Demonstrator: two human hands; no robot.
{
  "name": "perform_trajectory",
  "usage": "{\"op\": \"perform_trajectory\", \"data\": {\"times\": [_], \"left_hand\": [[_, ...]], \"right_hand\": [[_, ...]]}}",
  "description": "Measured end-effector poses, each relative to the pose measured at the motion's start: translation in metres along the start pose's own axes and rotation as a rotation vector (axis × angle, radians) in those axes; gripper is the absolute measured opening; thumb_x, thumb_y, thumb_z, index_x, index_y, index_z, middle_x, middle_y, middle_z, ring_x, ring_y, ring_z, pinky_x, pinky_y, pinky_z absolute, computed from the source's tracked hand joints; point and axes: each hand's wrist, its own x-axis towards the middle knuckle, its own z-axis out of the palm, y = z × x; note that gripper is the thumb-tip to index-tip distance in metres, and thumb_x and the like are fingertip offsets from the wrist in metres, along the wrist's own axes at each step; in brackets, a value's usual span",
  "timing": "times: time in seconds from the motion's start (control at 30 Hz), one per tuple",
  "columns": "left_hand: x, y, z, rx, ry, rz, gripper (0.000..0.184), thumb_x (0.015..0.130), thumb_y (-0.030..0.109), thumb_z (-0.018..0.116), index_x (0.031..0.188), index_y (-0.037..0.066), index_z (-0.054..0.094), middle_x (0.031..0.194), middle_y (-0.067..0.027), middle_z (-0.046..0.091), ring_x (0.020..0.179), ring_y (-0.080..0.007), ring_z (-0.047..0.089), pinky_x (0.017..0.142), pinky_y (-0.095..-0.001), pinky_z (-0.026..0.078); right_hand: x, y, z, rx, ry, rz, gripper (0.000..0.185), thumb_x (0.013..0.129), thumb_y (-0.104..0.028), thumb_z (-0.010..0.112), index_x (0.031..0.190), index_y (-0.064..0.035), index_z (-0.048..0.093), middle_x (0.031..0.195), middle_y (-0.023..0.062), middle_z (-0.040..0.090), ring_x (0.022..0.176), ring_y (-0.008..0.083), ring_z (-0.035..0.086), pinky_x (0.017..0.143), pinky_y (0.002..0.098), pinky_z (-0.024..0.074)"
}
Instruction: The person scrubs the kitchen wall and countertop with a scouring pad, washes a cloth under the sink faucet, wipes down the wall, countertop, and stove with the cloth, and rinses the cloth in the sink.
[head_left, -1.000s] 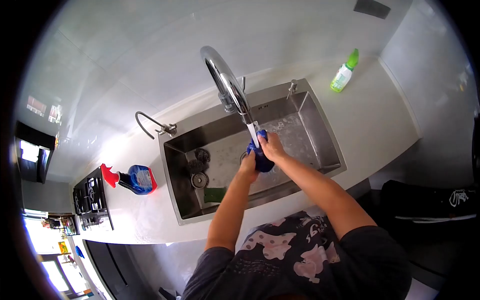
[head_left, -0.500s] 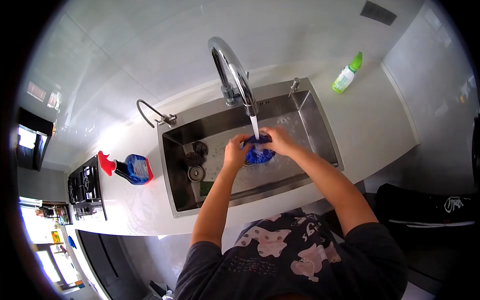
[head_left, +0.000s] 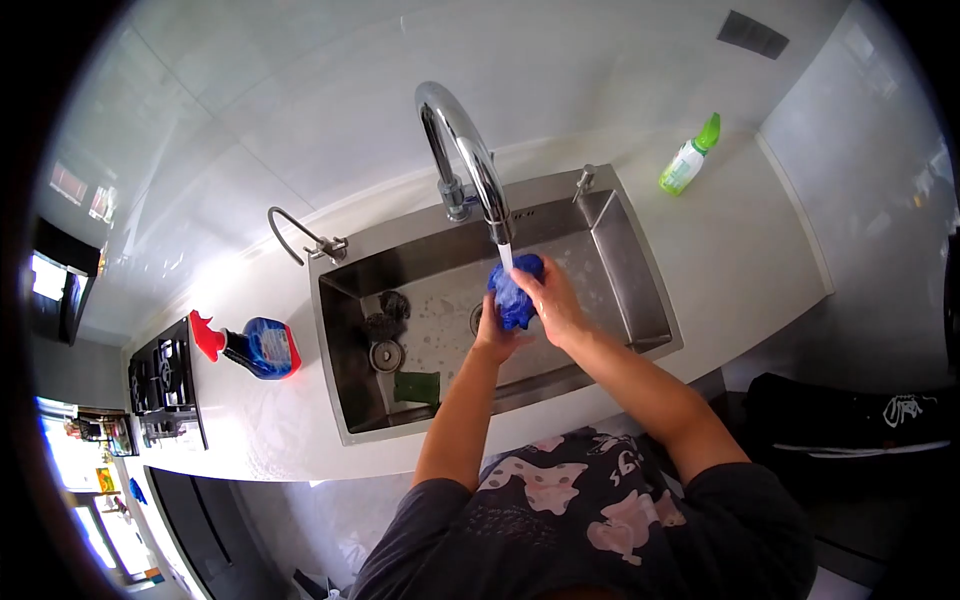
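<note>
A wet blue cloth [head_left: 514, 291] is bunched between my two hands, above the steel sink [head_left: 450, 375]. Water from the tall chrome faucet [head_left: 465, 150] runs onto its top. My left hand [head_left: 495, 331] grips the cloth from the lower left, with its fingers partly hidden behind it. On the right side, my right hand [head_left: 557, 303] closes on the cloth, its thumb side near the stream. The drain under the cloth is partly covered.
In the sink's left part lie dark scourers [head_left: 387, 315], a round metal strainer [head_left: 386, 356] and a green pad [head_left: 416, 387]. A blue spray bottle [head_left: 266, 348] stands left, a green-and-white bottle [head_left: 684, 167] right. A small curved tap [head_left: 290, 235] rises at the back left.
The blue cloth was spread low under the stream half a second ago; now it is bunched and raised between my hands. My left hand has moved right and down, uncovering the green pad.
</note>
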Motion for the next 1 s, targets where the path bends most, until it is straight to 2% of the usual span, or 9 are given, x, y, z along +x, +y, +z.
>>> {"op": "perform_trajectory", "data": {"times": [0.2, 0.3, 0.4, 0.5, 0.6, 0.63, 0.73, 0.87, 1.0], "left_hand": [[0.039, -0.007, 0.006, -0.723, -0.926, 0.063, 0.056, 0.085, 0.061, 0.03, 0.104, 0.014, 0.053, 0.095, -0.0102, 0.055, 0.088, -0.0252, 0.053, 0.082, -0.0417, 0.043], [0.03, -0.018, 0.019, -0.781, -0.782, 0.22, 0.047, 0.088, 0.051, 0.035, 0.115, 0.014, 0.047, 0.111, -0.0057, 0.047, 0.101, -0.0214, 0.043, 0.089, -0.0396, 0.035], [0.054, -0.018, 0.005, -0.897, -1.096, 0.047, 0.049, 0.089, 0.044, 0.041, 0.127, 0.014, 0.041, 0.122, -0.007, 0.048, 0.114, -0.022, 0.044, 0.096, -0.035, 0.035], [-0.017, 0.011, 0.046, -0.369, -0.083, 0.066, 0.041, 0.09, 0.044, 0.043, 0.114, 0.013, 0.054, 0.101, -0.0072, 0.061, 0.092, -0.0208, 0.058, 0.083, -0.0354, 0.046], [0.037, -0.007, 0.002, -0.339, -0.244, 0.172, 0.04, 0.089, 0.046, 0.045, 0.11, 0.013, 0.056, 0.1, -0.0088, 0.06, 0.088, -0.0219, 0.058, 0.082, -0.036, 0.047], [0.077, -0.013, -0.024, -0.626, -0.621, 0.038, 0.043, 0.089, 0.049, 0.041, 0.106, 0.012, 0.056, 0.095, -0.0097, 0.06, 0.084, -0.0234, 0.058, 0.079, -0.0369, 0.047], [0.06, 0.009, -0.024, -0.413, -0.691, 0.035, 0.046, 0.09, 0.052, 0.037, 0.104, 0.012, 0.056, 0.091, -0.0092, 0.06, 0.082, -0.0236, 0.056, 0.075, -0.0372, 0.047], [0.014, 0.001, 0.008, -0.311, -0.157, -0.091, 0.045, 0.091, 0.045, 0.038, 0.114, 0.009, 0.051, 0.1, -0.0089, 0.058, 0.086, -0.0224, 0.057, 0.077, -0.0349, 0.047], [-0.011, 0.009, 0.01, -0.043, -0.11, 0.062, 0.043, 0.091, 0.033, 0.045, 0.124, 0.005, 0.044, 0.108, -0.0074, 0.057, 0.093, -0.0192, 0.057, 0.082, -0.0348, 0.045]], "right_hand": [[-0.035, 0.03, 0.004, -0.987, -0.095, -0.892, 0.026, 0.07, -0.025, 0.071, 0.081, -0.0044, 0.058, 0.121, 0.0175, 0.045, 0.112, 0.0374, 0.042, 0.089, 0.0494, 0.0346], [-0.013, 0.054, 0.006, -1.042, -0.053, -0.726, 0.027, 0.072, -0.027, 0.069, 0.079, -0.002, 0.059, 0.125, 0.0204, 0.043, 0.117, 0.0405, 0.038, 0.092, 0.0546, 0.0298], [0.032, 0.067, 0.002, -0.899, 0.183, -0.574, 0.027, 0.076, -0.025, 0.061, 0.082, 0.0009, 0.057, 0.113, 0.0232, 0.052, 0.099, 0.0412, 0.052, 0.082, 0.045, 0.043], [0.056, 0.069, -0.013, -0.907, 0.202, -0.181, 0.029, 0.078, -0.026, 0.057, 0.089, 0.0004, 0.053, 0.104, 0.0241, 0.054, 0.09, 0.0428, 0.054, 0.076, 0.0446, 0.045], [0.017, 0.07, 0.003, -0.906, 0.147, -0.043, 0.032, 0.084, -0.026, 0.052, 0.102, -0.0002, 0.045, 0.1, 0.0255, 0.052, 0.092, 0.043, 0.051, 0.078, 0.046, 0.0424], [0.001, 0.079, 0.007, -0.888, 0.117, -0.143, 0.031, 0.085, -0.025, 0.051, 0.101, 0.0006, 0.044, 0.102, 0.026, 0.05, 0.095, 0.0428, 0.05, 0.08, 0.0462, 0.0409], [-0.011, 0.101, 0.017, -0.882, 0.151, -0.509, 0.031, 0.087, -0.024, 0.05, 0.099, 0.0038, 0.043, 0.106, 0.0266, 0.046, 0.101, 0.0431, 0.044, 0.086, 0.0476, 0.0363], [0.046, 0.121, -0.016, -0.904, 0.373, -0.449, 0.038, 0.088, -0.027, 0.048, 0.099, 0.0096, 0.049, 0.117, 0.0313, 0.043, 0.109, 0.0457, 0.041, 0.095, 0.0457, 0.0329], [0.066, 0.101, -0.05, -1.068, 0.345, -0.334, 0.038, 0.087, -0.029, 0.052, 0.095, 0.0077, 0.053, 0.11, 0.0281, 0.051, 0.107, 0.0429, 0.045, 0.093, 0.0443, 0.0362]]}}
